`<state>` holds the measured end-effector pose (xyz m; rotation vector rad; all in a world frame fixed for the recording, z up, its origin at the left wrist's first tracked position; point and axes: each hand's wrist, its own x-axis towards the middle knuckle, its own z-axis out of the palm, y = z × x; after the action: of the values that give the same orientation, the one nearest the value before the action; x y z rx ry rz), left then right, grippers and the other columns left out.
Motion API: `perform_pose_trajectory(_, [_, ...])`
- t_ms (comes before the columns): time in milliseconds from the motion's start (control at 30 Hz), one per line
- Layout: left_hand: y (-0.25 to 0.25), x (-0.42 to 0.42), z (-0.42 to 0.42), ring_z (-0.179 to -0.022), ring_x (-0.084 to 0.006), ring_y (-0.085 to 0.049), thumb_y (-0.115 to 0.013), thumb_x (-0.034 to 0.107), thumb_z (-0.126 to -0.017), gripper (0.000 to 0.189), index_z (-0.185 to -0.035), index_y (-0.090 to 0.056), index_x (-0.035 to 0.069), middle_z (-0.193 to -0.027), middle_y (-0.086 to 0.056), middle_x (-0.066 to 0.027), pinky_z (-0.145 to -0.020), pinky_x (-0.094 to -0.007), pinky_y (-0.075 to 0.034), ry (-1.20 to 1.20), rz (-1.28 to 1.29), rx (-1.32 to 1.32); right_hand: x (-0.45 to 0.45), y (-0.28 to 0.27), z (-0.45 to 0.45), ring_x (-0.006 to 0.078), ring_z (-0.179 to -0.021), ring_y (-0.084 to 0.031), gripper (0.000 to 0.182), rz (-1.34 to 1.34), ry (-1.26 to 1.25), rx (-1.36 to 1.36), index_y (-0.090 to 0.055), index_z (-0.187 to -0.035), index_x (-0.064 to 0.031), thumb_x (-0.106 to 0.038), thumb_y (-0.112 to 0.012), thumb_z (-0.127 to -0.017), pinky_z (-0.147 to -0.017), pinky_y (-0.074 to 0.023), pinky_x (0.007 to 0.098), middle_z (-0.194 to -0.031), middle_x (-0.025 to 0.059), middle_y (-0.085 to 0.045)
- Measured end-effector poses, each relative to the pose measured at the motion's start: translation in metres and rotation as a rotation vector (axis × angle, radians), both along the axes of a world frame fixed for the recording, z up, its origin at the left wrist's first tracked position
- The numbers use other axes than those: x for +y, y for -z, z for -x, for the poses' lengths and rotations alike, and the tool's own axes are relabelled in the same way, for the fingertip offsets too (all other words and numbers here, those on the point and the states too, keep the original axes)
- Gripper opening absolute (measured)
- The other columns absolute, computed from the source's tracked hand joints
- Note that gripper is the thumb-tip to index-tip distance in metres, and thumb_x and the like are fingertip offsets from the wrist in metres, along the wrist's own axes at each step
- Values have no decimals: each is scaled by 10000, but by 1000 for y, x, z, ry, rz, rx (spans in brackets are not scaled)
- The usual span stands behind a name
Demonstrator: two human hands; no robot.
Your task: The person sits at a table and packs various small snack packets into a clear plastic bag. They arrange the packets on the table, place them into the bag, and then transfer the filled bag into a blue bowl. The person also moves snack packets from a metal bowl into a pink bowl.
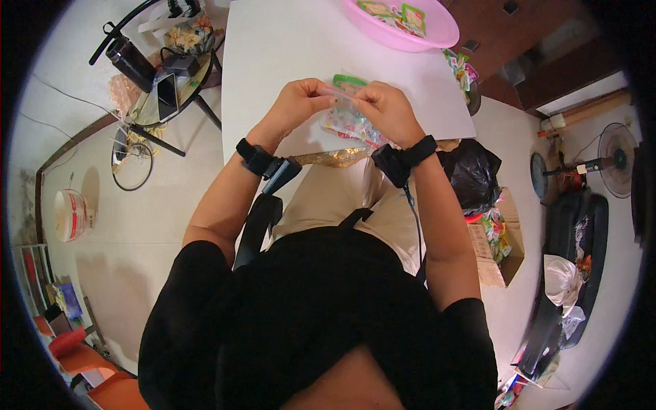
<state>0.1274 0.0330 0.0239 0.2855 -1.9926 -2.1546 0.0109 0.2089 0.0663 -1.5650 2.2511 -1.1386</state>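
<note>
Over the near part of the white table (287,41), both hands pinch the top edge of a clear plastic bag (341,115). My left hand (302,105) grips that edge at its left end, between thumb and fingers. Farther right along the same edge, my right hand (384,107) pinches it and covers part of the bag. Small printed packets show through the clear plastic. Just beyond the bag lies a green-edged packet (349,81), partly hidden; whether it is inside the bag I cannot tell.
A pink basin (435,31) of packets stands at the table's far right. Left of the table, a chair (197,84) bears a phone (167,95) and a dark bottle (130,61). To my right are a black plastic bag (469,174) and a cardboard box (512,256) of packets.
</note>
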Motion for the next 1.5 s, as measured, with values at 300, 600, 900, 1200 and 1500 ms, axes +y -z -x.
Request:
perform_pose_trajectory(300, [0, 11, 2, -687, -66, -538, -617, 77, -837, 73, -833, -647, 11, -760, -618, 2, -650, -211, -445, -85, -139, 83, -3, 22, 9, 165, -672, -577, 111, 69, -21, -290, -611, -838, 8, -93, -603, -792, -611, -448, 294, -726, 106, -592])
perform_pose_trajectory(600, [5, 14, 4, -674, -62, -515, -603, 100, -855, 73, -887, -639, 45, -764, -605, 15, -632, -206, -416, -71, -93, 87, -10, 12, 2, 61, -778, -548, 97, 45, -87, -314, -614, -921, 28, -34, -576, -857, -705, -464, 217, -825, 14, -610])
perform_pose_trajectory(900, [8, 18, 1, -689, -64, -530, -599, 92, -849, 98, -917, -648, 41, -806, -626, -2, -634, -211, -422, -42, -185, 106, -13, 14, -6, 67, -616, -476, 130, 124, -104, -356, -609, -807, 34, -94, -593, -822, -553, -395, 241, -656, 12, -562])
perform_pose_trajectory(1200, [7, 23, 3, -646, -76, -524, -578, 159, -870, 121, -863, -647, 59, -753, -608, -2, -589, -223, -412, -75, -137, 30, -5, 12, -7, 44, -688, -514, 120, -61, 2, -358, -632, -874, 12, -102, -613, -841, -625, -431, 208, -763, -18, -604])
perform_pose_trajectory(1500, [4, 25, 8, -578, -88, -482, -589, 170, -842, 145, -768, -619, 49, -678, -574, -13, -514, -230, -377, -98, -148, 23, 3, 5, -21, 55, -656, -533, 132, -3, 108, -267, -629, -858, 16, -108, -631, -813, -600, -440, 214, -729, 14, -619])
